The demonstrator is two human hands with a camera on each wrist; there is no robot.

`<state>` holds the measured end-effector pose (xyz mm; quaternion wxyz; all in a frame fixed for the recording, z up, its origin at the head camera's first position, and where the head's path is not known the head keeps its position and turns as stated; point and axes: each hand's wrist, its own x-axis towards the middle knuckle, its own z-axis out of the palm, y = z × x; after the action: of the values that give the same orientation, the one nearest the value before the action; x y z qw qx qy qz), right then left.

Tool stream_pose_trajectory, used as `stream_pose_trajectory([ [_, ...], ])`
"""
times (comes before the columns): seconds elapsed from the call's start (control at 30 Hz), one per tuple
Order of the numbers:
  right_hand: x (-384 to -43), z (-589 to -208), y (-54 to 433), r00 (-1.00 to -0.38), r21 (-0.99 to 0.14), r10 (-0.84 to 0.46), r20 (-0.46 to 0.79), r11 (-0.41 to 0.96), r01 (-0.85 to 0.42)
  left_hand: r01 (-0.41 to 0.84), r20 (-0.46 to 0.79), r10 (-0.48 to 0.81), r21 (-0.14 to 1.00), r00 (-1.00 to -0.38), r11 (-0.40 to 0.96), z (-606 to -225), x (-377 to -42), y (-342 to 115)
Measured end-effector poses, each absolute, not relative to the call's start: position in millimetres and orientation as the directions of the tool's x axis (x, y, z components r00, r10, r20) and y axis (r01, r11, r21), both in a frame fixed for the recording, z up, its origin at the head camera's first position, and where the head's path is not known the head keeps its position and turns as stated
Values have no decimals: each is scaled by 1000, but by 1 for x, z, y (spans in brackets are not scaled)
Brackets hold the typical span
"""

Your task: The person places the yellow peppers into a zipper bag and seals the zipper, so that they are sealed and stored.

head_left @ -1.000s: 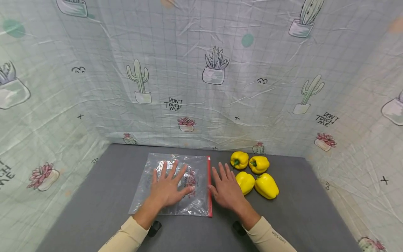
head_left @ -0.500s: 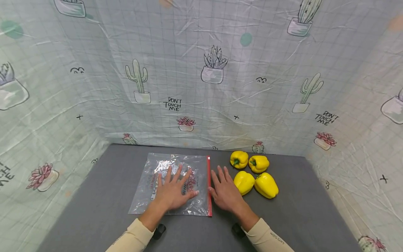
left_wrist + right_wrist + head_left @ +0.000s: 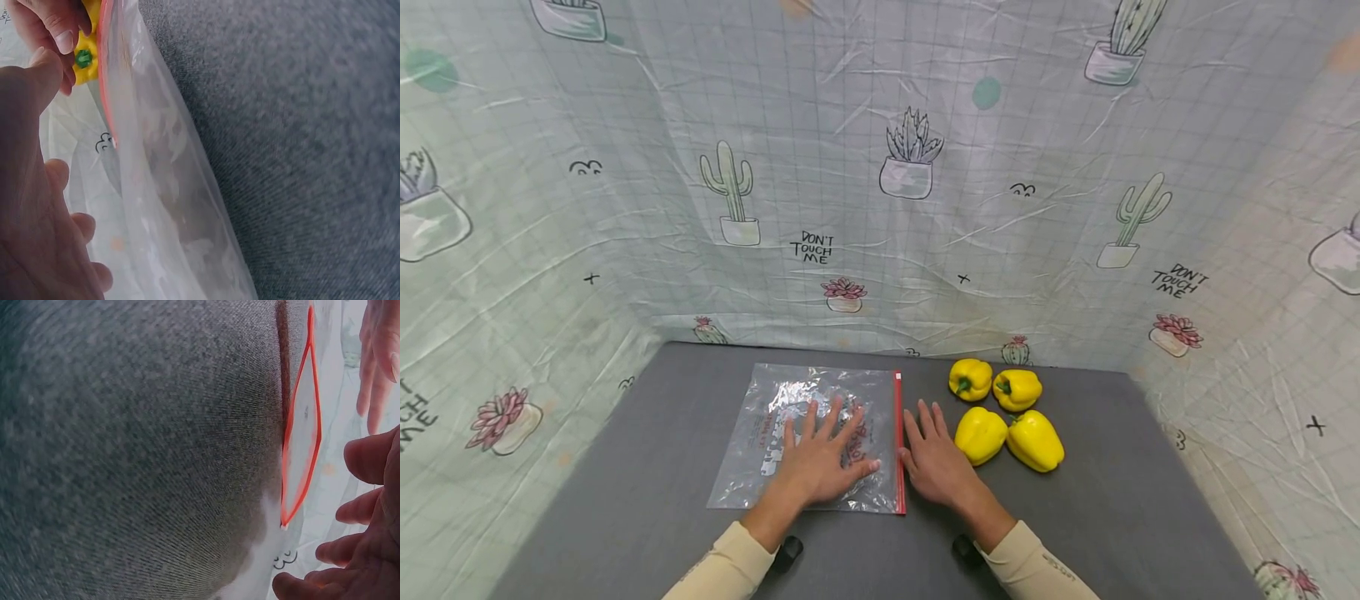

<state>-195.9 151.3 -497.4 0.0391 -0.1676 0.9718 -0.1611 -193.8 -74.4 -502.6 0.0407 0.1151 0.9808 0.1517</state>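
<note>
A clear plastic zip bag (image 3: 737,467) with a red zip edge lies flat on the grey table. My left hand (image 3: 820,467) is over the middle of it, fingers spread and straight, hiding part of the print. Just right of the red edge is my right hand (image 3: 938,462), its fingers straight and holding nothing. In the right wrist view the bag's red mouth (image 3: 320,425) stands parted. Yellow bell peppers lie beyond my right hand; the nearest pepper (image 3: 981,436) is close to its fingers. The left wrist view shows part of a yellow pepper (image 3: 87,59) with a green stem.
More yellow peppers lie in a group: one at the back (image 3: 971,380), another pepper (image 3: 1017,390) beside it, and a larger pepper (image 3: 1035,442) in front. A cactus-printed cloth (image 3: 895,233) surrounds the grey table (image 3: 647,450) at the back and sides.
My left hand has moved a little right and toward me over the bag, uncovering more print on its left side. The right hand has shifted only slightly; the peppers have stayed put.
</note>
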Motion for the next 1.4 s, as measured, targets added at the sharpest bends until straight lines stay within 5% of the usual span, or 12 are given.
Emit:
stream_pose_trajectory([
  [0.73, -206, -507, 154, -944, -484, -306, -124, 849, -211, 267, -74, 310, 342, -948, 901, -512, -207, -62],
  [1.4, -211, -514, 148, -944, -358, -306, -123, 901, -245, 245, -201, 309, 290, -930, 925, -513, -223, -52],
])
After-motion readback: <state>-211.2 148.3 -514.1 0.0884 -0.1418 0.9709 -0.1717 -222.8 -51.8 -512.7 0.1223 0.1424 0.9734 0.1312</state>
